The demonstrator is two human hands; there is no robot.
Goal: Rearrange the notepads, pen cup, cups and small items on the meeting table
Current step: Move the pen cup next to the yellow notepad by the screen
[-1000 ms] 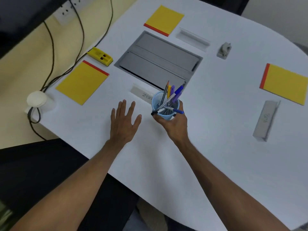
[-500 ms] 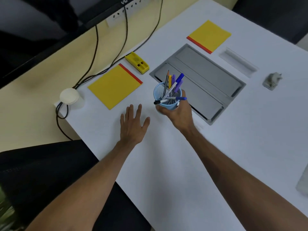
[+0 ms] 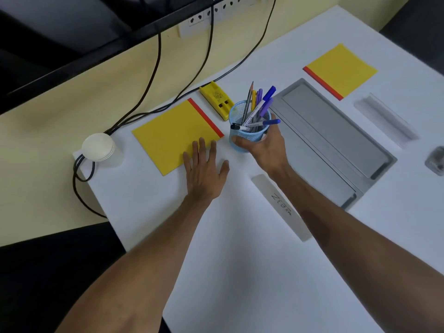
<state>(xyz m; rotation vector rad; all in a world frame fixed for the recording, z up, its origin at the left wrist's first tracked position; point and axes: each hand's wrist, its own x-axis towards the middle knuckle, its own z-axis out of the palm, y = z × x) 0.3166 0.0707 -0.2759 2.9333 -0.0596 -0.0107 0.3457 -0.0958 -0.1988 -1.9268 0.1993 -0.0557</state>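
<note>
My right hand (image 3: 266, 150) is shut on a blue mesh pen cup (image 3: 248, 131) full of pens and a pencil, just right of a yellow notepad (image 3: 173, 135) with a red edge. My left hand (image 3: 204, 171) lies flat and open on the white table (image 3: 240, 272), its fingertips over that notepad's near corner. A second yellow notepad (image 3: 342, 69) lies at the far right. A white paper cup (image 3: 98, 147) stands at the table's left corner. A yellow stapler-like item (image 3: 217, 100) sits behind the pen cup.
A grey cable hatch (image 3: 336, 140) is set into the table right of the pen cup. A clear name stand (image 3: 281, 206) lies under my right forearm, another (image 3: 385, 118) lies far right. A small grey item (image 3: 436, 161) is at the right edge. Black cables (image 3: 153, 75) run to wall sockets.
My right hand has carried the pen cup left, from in front of the hatch to beside the near notepad. My left hand has slid forward onto that notepad's corner.
</note>
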